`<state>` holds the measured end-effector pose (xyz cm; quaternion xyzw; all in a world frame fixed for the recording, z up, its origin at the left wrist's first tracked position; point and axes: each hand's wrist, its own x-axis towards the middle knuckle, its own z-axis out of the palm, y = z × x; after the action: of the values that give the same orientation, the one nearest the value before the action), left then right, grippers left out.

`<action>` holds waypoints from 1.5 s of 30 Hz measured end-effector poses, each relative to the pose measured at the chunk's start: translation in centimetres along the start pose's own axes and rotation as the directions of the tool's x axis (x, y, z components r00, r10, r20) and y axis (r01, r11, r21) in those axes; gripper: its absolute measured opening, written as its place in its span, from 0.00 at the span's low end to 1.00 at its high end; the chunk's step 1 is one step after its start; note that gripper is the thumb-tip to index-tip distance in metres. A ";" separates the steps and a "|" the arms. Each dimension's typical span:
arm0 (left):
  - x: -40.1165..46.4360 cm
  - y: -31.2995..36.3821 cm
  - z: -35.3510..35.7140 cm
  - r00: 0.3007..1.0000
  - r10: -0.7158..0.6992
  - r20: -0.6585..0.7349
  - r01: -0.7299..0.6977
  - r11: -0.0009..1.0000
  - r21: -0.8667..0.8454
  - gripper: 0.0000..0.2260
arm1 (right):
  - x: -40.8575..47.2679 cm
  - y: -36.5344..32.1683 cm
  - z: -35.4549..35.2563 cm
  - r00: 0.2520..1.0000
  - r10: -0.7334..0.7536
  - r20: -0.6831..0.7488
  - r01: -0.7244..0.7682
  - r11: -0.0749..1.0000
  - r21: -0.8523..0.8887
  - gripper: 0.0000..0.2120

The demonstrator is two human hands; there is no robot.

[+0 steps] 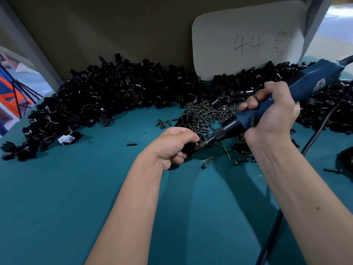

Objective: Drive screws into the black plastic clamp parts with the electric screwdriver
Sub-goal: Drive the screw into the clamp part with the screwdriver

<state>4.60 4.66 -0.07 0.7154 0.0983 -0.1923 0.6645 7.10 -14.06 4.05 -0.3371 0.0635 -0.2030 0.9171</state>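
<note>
Just in front of the screw pile (208, 113), the left hand (175, 144) pinched a clamp part (189, 150) on the desk (76, 188); the right hand (271, 113) gripped the electric screwdriver (286, 98). A tilted bit could slip off, scarring plastic or fingers.

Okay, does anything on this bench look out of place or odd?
Mostly no. A few loose screws lie scattered on the green mat away from the screw pile, and thin yellow-green wire scraps lie under the electric screwdriver.
</note>
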 end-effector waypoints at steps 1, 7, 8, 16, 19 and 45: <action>0.0 0.0 0.1 1.000 0.002 0.000 -0.002 1.000 -0.003 0.02 | 0.0 0.0 0.1 1.000 -0.009 -0.007 0.009 1.000 -0.001 0.11; -0.1 0.0 0.4 0.998 0.050 -0.040 -0.049 0.998 0.032 0.03 | 0.4 -0.2 -0.2 0.997 0.021 -0.076 -0.021 1.000 0.004 0.13; -0.1 -0.1 0.5 0.997 0.062 -0.041 -0.059 0.997 0.053 0.02 | 0.5 -0.2 -0.3 0.996 0.030 -0.083 -0.029 1.000 0.008 0.13; -0.7 -0.1 0.0 0.983 0.035 0.181 -0.039 0.999 0.022 0.10 | 0.0 -2.0 0.3 0.955 0.112 0.275 -0.141 0.986 0.088 0.13; -0.8 0.0 0.3 0.987 0.057 0.153 -0.060 0.998 0.014 0.07 | -0.2 -2.2 0.7 0.966 0.083 0.246 -0.096 0.994 0.044 0.14; -0.8 -1.6 -2.4 0.786 0.565 -0.252 -0.498 0.820 0.284 0.07 | 1.8 -3.1 -0.7 0.982 0.073 -0.174 -0.033 0.974 0.224 0.18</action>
<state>3.63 7.31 -1.10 0.7990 -0.0198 0.1152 0.5899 7.53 -17.36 5.55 -0.2118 0.1330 -0.2140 0.9443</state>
